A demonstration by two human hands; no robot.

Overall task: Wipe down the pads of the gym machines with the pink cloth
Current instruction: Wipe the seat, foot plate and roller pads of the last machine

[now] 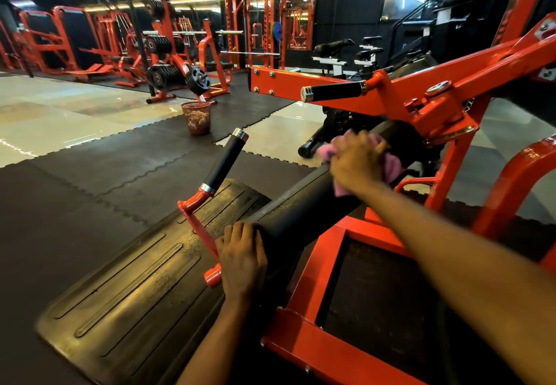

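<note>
Wiping under way: right hand grips pink cloth on black pad. Left hand, fingers curled, steadies pad end. Next, probably: stroke toward the near end.

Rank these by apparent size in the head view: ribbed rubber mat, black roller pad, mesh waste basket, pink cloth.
1. ribbed rubber mat
2. black roller pad
3. mesh waste basket and pink cloth: alike; cloth partly under the right hand, unranked.

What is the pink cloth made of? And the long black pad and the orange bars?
The pink cloth looks like soft fabric, maybe microfibre: it bunches and folds. The black pad looks like matte vinyl or rubber, smooth with a dull sheen. The orange bars look like glossy painted metal with bolts.
</note>
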